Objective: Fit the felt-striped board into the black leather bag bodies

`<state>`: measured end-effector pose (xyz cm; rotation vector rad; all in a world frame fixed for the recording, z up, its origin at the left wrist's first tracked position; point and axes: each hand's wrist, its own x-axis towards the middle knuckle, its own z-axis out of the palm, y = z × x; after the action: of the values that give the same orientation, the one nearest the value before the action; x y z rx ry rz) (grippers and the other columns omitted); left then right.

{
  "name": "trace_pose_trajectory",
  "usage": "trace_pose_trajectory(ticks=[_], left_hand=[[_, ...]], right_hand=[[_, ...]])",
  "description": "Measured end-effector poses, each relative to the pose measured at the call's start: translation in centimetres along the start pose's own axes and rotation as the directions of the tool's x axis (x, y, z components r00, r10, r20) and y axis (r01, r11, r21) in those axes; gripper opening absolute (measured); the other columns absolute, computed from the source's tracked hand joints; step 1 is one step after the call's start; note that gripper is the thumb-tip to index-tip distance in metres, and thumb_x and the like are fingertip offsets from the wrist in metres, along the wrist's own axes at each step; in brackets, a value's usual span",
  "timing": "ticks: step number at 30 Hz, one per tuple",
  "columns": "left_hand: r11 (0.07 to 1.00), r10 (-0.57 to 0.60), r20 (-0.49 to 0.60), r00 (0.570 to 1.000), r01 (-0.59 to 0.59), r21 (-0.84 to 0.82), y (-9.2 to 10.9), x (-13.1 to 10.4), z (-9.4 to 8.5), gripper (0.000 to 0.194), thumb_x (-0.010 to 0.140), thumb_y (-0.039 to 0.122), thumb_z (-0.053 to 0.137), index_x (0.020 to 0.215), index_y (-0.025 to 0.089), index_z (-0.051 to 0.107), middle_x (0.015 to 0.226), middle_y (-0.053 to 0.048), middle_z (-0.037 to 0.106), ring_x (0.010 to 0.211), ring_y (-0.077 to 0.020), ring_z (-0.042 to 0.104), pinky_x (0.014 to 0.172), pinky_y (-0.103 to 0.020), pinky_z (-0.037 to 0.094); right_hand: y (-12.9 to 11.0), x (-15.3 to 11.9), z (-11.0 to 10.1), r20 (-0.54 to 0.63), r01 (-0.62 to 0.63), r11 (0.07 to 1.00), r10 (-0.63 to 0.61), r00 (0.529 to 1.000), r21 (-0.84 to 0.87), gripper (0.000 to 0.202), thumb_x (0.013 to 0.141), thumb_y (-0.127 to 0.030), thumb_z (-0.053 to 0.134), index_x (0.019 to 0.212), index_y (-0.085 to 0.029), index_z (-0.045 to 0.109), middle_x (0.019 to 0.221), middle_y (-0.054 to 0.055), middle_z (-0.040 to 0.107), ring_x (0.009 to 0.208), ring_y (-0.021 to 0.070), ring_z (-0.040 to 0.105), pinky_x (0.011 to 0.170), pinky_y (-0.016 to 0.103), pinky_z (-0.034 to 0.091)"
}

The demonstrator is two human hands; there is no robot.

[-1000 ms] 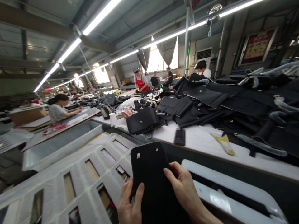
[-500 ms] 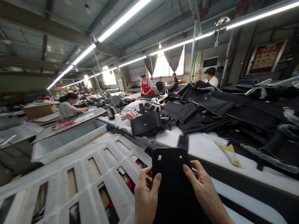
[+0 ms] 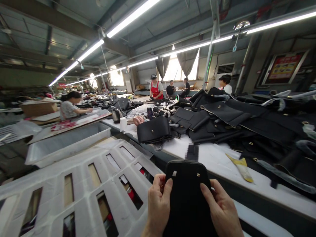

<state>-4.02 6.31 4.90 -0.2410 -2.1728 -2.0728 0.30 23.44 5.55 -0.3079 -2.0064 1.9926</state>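
A white-topped table carries a heap of black pieces, a yellow-edged strip, a white cup and a kettle

1 black panel, 2 hands, 1 kettle, 1 cup.

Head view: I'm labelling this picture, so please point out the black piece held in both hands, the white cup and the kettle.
Black piece (image 3: 187, 199): head view, middle of its dark surface.
White cup (image 3: 123, 124): head view, middle of its side.
Kettle (image 3: 116, 116): head view, its body.
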Motion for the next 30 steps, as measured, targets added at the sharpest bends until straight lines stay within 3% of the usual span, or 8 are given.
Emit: trace_pose_trajectory(ticks=[3, 9, 12, 15, 18, 24, 27, 30], left_hand=[[0.999, -0.02, 0.029, 0.999, 0.021, -0.025, -0.5, 0.4, 0.0, 0.034, 0.094, 0.053, 0.05, 0.096, 0.019, 0.055, 0.076, 0.0, 0.057, 0.069, -0.0146, 0.054, 0.061, -0.023, 0.043], [0.983, 0.025, 0.123, 0.992, -0.047, 0.178, -0.5, 4.0, -0.6, 0.049, 0.089, 0.062, 0.051, 0.067, 0.019, 0.042, 0.059, 0.005, 0.034, 0.054, -0.0098, 0.033, 0.049, -0.021, 0.027], [0.997, -0.019, 0.188, 0.982, 0.005, 0.073, -0.4, 5.3, -0.3, 0.049, 0.087, 0.063, 0.054, 0.068, 0.018, 0.048, 0.06, 0.003, 0.043, 0.055, -0.0105, 0.04, 0.05, -0.02, 0.03], [0.994, -0.07, 0.214, 0.974, 0.087, -0.07, -0.1, 5.4, 0.2, 0.048, 0.083, 0.063, 0.059, 0.072, 0.017, 0.055, 0.064, 0.0, 0.053, 0.058, -0.0124, 0.048, 0.052, -0.02, 0.037], [0.989, -0.078, 0.175, 0.982, 0.097, -0.107, 0.3, 5.1, 0.6, 0.051, 0.077, 0.066, 0.065, 0.069, 0.016, 0.058, 0.063, -0.001, 0.055, 0.059, -0.0139, 0.051, 0.053, -0.021, 0.042], [0.982, -0.098, 0.104, 0.99, 0.113, -0.153, -0.2, 4.1, 1.0, 0.053, 0.077, 0.069, 0.062, 0.068, 0.016, 0.059, 0.061, -0.001, 0.054, 0.058, -0.0146, 0.05, 0.054, -0.022, 0.042], [0.999, -0.017, 0.115, 0.993, 0.022, -0.042, -0.2, 4.3, -0.3, 0.05, 0.084, 0.064, 0.056, 0.063, 0.018, 0.054, 0.057, 0.001, 0.046, 0.054, -0.0126, 0.043, 0.051, -0.021, 0.037], [0.94, 0.204, 0.137, 0.969, -0.233, 0.248, 1.8, 5.5, -2.3, 0.042, 0.084, 0.054, 0.062, 0.062, 0.019, 0.055, 0.06, 0.001, 0.048, 0.058, -0.0141, 0.047, 0.057, -0.022, 0.041]], right_hand=[[0.5, -0.2, -0.3, -0.024, 0.045, 0.996, -0.047, 0.999, -0.083, 0.039, 0.083, -0.06, 0.06, 0.087, -0.022, 0.057, 0.071, 0.001, 0.058, 0.065, 0.0187, 0.056, 0.055, 0.025, 0.047], [0.3, -0.4, 0.0, 0.041, 0.115, 0.99, -0.112, 0.993, -0.08, 0.034, 0.091, -0.055, 0.054, 0.091, -0.021, 0.055, 0.078, 0.001, 0.059, 0.072, 0.0174, 0.055, 0.063, 0.024, 0.046], [-0.7, 0.3, -0.2, 0.034, 0.063, 0.998, -0.062, 0.997, -0.013, 0.038, 0.09, -0.059, 0.054, 0.085, -0.021, 0.051, 0.076, 0.0, 0.055, 0.072, 0.0167, 0.052, 0.063, 0.023, 0.044], [-1.7, 1.5, -0.7, 0.02, 0.038, 0.999, -0.038, 0.999, 0.011, 0.044, 0.09, -0.062, 0.052, 0.077, -0.021, 0.043, 0.067, -0.004, 0.041, 0.062, 0.0121, 0.039, 0.053, 0.021, 0.035], [-2.2, 2.6, -0.9, 0.026, 0.071, 0.997, -0.072, 0.997, 0.027, 0.045, 0.091, -0.062, 0.051, 0.075, -0.021, 0.041, 0.065, -0.005, 0.032, 0.058, 0.0108, 0.028, 0.05, 0.021, 0.027], [-1.3, 2.7, 0.0, -0.009, 0.176, 0.983, -0.176, 0.984, -0.06, 0.042, 0.093, -0.057, 0.05, 0.074, -0.02, 0.044, 0.065, -0.004, 0.035, 0.058, 0.0114, 0.031, 0.053, 0.024, 0.029], [-1.4, 2.2, 0.4, -0.027, 0.199, 0.977, -0.202, 0.979, -0.083, 0.043, 0.093, -0.057, 0.049, 0.073, -0.02, 0.046, 0.063, -0.004, 0.036, 0.056, 0.0109, 0.031, 0.053, 0.025, 0.028], [-2.5, 1.4, 0.7, -0.005, 0.227, 0.971, -0.228, 0.974, -0.076, 0.043, 0.094, -0.057, 0.048, 0.072, -0.019, 0.047, 0.061, -0.004, 0.034, 0.054, 0.0106, 0.03, 0.051, 0.025, 0.024]])
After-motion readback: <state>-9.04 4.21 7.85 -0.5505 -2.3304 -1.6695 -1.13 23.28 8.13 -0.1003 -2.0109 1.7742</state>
